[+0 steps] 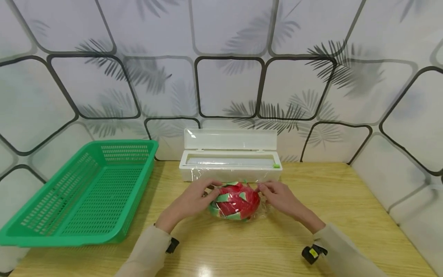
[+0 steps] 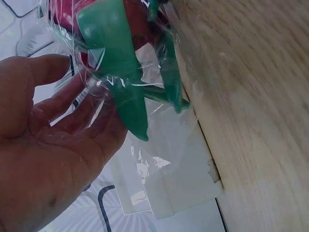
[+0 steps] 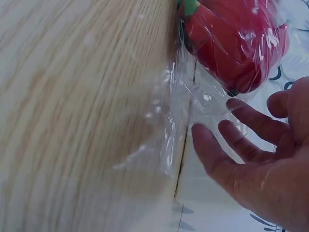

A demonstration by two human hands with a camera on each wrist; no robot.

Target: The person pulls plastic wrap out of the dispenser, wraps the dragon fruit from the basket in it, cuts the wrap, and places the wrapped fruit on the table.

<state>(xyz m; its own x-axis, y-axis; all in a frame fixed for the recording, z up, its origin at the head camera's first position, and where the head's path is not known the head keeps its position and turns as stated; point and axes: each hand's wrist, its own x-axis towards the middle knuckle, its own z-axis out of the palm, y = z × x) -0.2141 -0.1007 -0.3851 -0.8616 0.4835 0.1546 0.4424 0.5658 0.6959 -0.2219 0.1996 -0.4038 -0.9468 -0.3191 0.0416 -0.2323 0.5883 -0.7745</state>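
A red dragon fruit (image 1: 238, 201) with green scales lies on the table, wrapped in clear cling film (image 3: 169, 125) that hangs loose past its ends. At the fruit's left end is my left hand (image 1: 194, 198). In the left wrist view the left hand (image 2: 63, 130) has its thumb apart from its fingers, which lie behind the film. My right hand (image 1: 282, 198) touches the film at the right end. In the right wrist view the right hand's fingers (image 3: 241, 140) are spread and loosely bent, beside the film below the fruit (image 3: 231, 43).
Behind the fruit stands a white cling film box (image 1: 230, 175), lid up, with a roll inside and a green slider on its edge. A green plastic basket (image 1: 119, 227) occupies the table's left side. Patterned wall covering (image 1: 228, 88) rises behind the wooden table (image 1: 346, 215).
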